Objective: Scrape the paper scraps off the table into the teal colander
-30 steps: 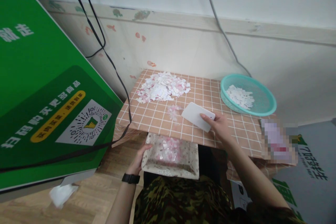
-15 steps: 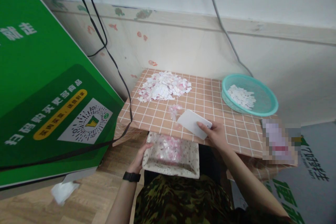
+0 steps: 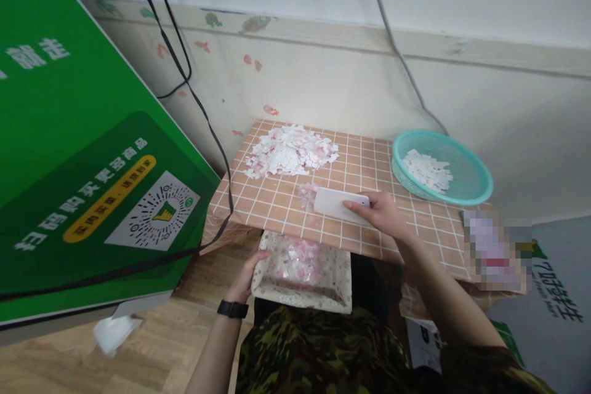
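One left hand [image 3: 244, 278] clasping the left edge of a speckled tray [image 3: 336, 280] of pink and white scraps [image 3: 300, 261]. Above, on checked cloth [image 3: 362, 166], a heap of pale flakes [image 3: 290, 151]. Next, a small pinkish patch [image 3: 306, 194], beside a white card [image 3: 333, 204] pinched in the right hand [image 3: 384, 214], thumb on top. Farther right, a turquoise basket [image 3: 473, 172] of white pieces [image 3: 429, 171].

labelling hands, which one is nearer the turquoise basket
Right: the right hand is left of the turquoise basket, nearer the person; the left hand is farther left, holding the tray.
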Available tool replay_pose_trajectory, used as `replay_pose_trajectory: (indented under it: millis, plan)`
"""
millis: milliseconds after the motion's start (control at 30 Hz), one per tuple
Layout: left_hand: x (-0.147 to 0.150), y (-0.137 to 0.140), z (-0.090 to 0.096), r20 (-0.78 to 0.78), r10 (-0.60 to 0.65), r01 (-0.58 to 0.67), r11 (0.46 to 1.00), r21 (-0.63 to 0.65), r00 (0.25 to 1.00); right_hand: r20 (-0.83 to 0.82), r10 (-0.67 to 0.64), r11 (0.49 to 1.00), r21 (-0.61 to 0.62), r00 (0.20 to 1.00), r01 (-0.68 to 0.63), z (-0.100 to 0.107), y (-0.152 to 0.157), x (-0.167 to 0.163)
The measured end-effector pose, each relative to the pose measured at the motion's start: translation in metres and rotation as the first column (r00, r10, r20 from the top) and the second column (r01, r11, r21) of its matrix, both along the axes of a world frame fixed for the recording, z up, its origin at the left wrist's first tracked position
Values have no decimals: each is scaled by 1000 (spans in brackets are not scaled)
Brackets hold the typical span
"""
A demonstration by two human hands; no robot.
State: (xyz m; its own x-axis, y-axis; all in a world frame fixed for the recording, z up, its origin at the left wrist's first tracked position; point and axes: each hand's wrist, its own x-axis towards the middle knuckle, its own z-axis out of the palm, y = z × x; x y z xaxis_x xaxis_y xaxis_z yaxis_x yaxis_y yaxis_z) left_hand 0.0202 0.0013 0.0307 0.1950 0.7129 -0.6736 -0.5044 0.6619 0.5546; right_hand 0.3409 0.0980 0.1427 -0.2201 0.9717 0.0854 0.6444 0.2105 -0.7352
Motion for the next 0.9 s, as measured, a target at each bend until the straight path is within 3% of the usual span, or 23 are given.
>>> replay_pose_trajectory:
  millis: [300,500,667,800,900]
  plan:
    - [0,-1,-2,0,-12,12,1000,7,1000,37,135,990,28,990,-137,4,8,-16]
    - [0,-1,-3,12,-17,17,1000,17,1000,111,203,979,2,973,-205,18,12,-2]
    - [0,0,-3,14,-13,13,1000,4,1000,66,131,991,-3,989,-131,18,6,12]
    - [1,0,-2,4,-11,11,1000,-12,1000,15,58,998,-22,998,-57,3,-9,25]
    - [1,0,0,-13,-15,14,1000,-25,1000,-19,-71,996,-46,997,70,-9,-21,35]
